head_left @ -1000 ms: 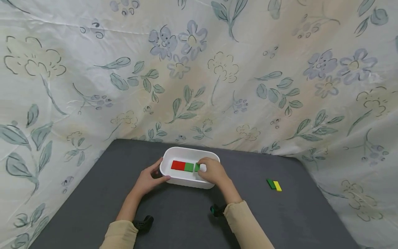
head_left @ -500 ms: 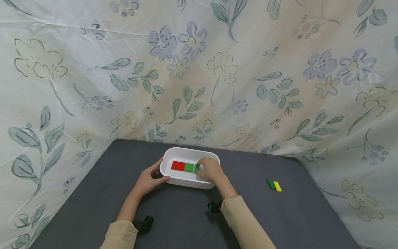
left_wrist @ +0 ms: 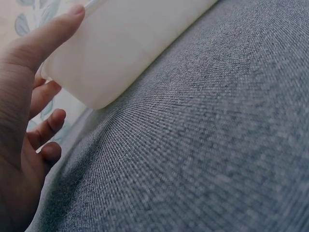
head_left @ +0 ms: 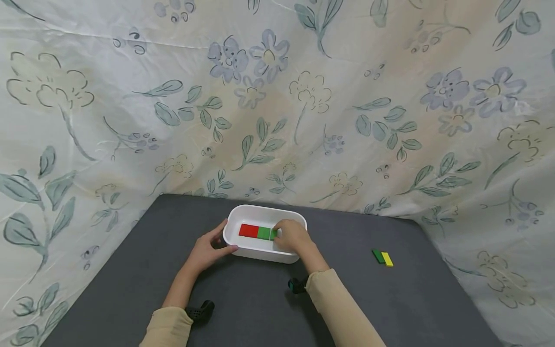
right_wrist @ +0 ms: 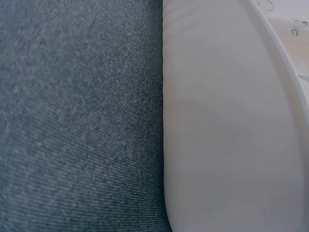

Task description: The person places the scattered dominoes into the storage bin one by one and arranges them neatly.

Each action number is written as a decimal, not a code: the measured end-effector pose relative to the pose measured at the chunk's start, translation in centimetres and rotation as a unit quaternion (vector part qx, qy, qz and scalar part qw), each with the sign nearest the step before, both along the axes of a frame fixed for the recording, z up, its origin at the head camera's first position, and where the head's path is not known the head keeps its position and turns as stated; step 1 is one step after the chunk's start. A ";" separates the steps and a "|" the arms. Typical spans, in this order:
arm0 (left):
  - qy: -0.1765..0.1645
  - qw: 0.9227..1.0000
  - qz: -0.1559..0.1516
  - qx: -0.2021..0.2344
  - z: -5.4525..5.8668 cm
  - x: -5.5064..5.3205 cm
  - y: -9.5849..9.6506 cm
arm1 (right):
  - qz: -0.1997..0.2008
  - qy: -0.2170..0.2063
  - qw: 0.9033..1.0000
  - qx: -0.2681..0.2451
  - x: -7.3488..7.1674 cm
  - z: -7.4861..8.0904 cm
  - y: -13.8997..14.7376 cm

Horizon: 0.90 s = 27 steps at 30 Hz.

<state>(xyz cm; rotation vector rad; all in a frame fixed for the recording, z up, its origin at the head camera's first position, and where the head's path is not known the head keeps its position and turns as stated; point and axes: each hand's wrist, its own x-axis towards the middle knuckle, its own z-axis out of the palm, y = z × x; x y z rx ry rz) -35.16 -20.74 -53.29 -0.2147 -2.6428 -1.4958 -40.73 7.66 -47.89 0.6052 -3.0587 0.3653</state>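
Note:
A white plastic tub [head_left: 260, 254] stands on the dark cloth in the head view. Along its floor lie a flat red piece [head_left: 249, 231] and a flat green block [head_left: 263, 233], side by side. My left hand [head_left: 207, 251] holds the tub's left end, its thumb on the front rim and fingers round the end. Inside the tub, my right hand [head_left: 294, 237] pinches a second green block [head_left: 273, 234], which stands very close to the first; my fingers partly hide it. The right wrist view shows only the tub's outer wall [right_wrist: 227, 116] and cloth, not the hand.
To the right on the table [head_left: 416, 299] lie a dark green block [head_left: 378, 256] and a yellow block [head_left: 387, 259], touching or nearly so. A floral curtain [head_left: 277, 106] hangs behind the table and at both sides. A black strap device [head_left: 200, 312] sits on the left wrist.
My right hand has shifted slightly left with its green block, narrowing the gap to the other green block. The left hand and the tub have stayed in place.

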 end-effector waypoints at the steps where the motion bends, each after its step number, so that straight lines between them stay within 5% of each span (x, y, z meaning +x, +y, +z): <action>1: 0.001 1.000 0.000 0.000 0.0 0.0 0.0 | 0.001 0.000 1.000 0.002 0.0 0.0 0.0; 27: 0.006 1.000 -0.001 -0.002 -0.2 -0.1 0.0 | -0.007 -0.019 1.000 0.001 -0.4 -0.4 -0.1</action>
